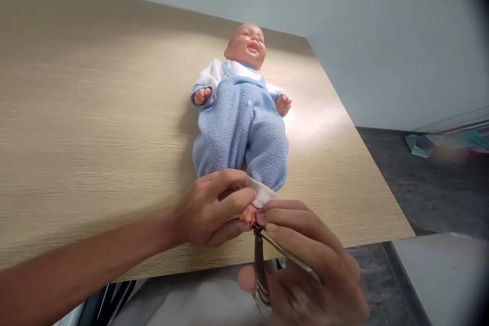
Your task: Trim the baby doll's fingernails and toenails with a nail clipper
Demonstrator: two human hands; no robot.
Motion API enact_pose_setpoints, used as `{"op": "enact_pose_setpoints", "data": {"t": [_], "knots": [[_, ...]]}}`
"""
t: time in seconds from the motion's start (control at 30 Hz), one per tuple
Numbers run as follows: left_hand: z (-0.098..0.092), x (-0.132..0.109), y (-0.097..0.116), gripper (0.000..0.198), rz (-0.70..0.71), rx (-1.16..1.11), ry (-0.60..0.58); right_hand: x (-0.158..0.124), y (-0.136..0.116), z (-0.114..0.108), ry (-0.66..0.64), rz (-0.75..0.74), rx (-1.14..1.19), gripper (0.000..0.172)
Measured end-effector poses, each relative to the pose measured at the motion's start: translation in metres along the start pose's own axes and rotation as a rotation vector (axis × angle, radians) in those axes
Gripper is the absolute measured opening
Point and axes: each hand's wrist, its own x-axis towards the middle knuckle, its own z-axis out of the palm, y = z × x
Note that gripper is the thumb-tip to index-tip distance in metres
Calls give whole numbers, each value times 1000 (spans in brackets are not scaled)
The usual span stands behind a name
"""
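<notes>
The doll (237, 112) is lying on its back just beyond your left grip (214, 209) and your right grip (317, 254), its head pointing away from you. One foot (249, 214) is poking out of a white cuff (263, 192) between the two, toes facing you. Your left grip is pinching that foot, fingers coming over from above and thumb supporting from below. Your right grip is wrapping around a metal nail clipper (260, 265), its tip standing at the toes; whether it is biting, you cannot tell. The clipper's two arms are spreading apart toward your palm.

The surface (95, 112) is stretching widest to the left of your left grip; right of your right grip, a narrower strip is running out to a corner. The near edge is passing beneath your hands, with the clipper's arms reaching past it in view. The right edge is slanting away beyond your right grip, grey floor (397, 183) showing past it. A pale wall (362, 35) is rising behind the far edge.
</notes>
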Motion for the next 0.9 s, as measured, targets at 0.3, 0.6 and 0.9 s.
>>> {"op": "enact_pose_setpoints", "data": {"t": [0.3,0.6,0.9], "knots": [[3,-1,0,26,-14,-27,23,9,0,0,-110,-31,-21,24],[3,1,-1,30,-27,-92,35,2,9,7,20,-52,52,25],[4,3,0,27,-19,-115,42,3,4,6,-41,-38,17,24]]}}
